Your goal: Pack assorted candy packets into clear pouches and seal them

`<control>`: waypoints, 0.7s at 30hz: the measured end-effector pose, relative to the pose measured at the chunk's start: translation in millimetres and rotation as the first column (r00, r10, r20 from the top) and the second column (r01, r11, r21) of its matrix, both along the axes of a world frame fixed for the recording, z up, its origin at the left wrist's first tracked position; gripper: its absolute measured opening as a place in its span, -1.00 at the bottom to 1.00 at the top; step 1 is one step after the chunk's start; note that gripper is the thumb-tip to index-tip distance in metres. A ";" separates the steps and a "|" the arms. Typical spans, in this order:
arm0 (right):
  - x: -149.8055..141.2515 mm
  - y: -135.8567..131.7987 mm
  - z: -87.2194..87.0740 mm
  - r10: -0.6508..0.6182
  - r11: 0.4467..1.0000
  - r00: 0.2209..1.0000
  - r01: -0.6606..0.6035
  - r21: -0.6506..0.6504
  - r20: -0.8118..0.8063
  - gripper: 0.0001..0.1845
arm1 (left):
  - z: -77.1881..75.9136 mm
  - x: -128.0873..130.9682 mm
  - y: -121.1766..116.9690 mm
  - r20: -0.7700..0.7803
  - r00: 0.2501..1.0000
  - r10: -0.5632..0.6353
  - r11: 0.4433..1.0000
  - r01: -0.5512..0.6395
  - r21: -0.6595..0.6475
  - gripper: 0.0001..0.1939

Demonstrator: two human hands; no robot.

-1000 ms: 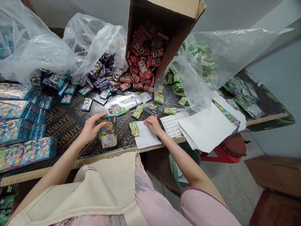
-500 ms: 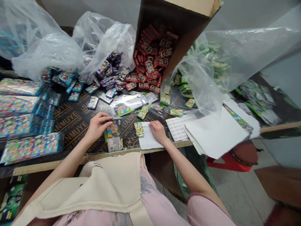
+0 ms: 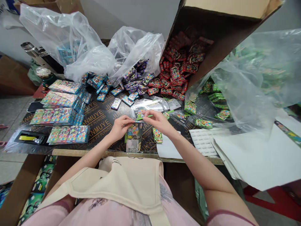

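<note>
My left hand is closed, its thumb and fingertips pinching the top edge of a black printed packet. The packet lies near the table's front edge, a pale printed block on its lower half. My right hand reaches over to the same top edge with fingertips pinched; anything between them is too small to make out. Under my right wrist are a small green box and a white sheet of paper. Just beyond my fingers lie more clear-and-black packets.
Stacks of wrapped blue boxes stand left. Plastic bags and a carton at the back spill purple boxes and red boxes. Green boxes, a label sheet and white papers lie right.
My right hand has left the white sheet and moved left to the top of the packet beside my left hand. The view has swung left, showing more of the table's left end.
</note>
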State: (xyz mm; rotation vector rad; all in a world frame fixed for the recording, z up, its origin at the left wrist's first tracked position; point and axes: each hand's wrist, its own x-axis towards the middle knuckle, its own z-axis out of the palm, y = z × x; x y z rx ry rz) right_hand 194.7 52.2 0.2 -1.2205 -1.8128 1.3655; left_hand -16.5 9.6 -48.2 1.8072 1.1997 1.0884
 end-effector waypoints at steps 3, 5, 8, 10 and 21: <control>-28.4 12.1 2.4 0.207 0.977 0.977 -0.204 -0.066 0.041 -0.76 | 3.2 -0.9 -1.6 0.036 0.999 0.035 0.999 -0.033 -0.040 -0.87; -35.9 18.9 -1.4 0.288 0.955 0.954 -0.280 -0.100 0.085 -0.74 | 2.8 -1.6 -2.1 0.070 0.994 0.078 0.993 -0.072 -0.091 -0.91; -38.6 24.1 -5.6 0.321 0.942 0.940 -0.305 -0.138 0.115 -0.73 | -0.5 -2.0 -2.4 0.120 0.987 0.110 0.988 -0.095 -0.123 -0.93; -38.7 24.2 -5.9 0.311 0.944 0.944 -0.293 -0.151 0.113 -0.72 | -2.3 -0.8 -2.8 0.140 0.985 0.104 0.991 -0.091 -0.096 -0.94; -41.6 9.2 -27.5 0.016 0.956 0.996 -0.040 -0.290 -0.085 -0.69 | -7.4 14.1 -7.1 0.127 0.958 0.259 0.962 -0.244 -0.122 -0.85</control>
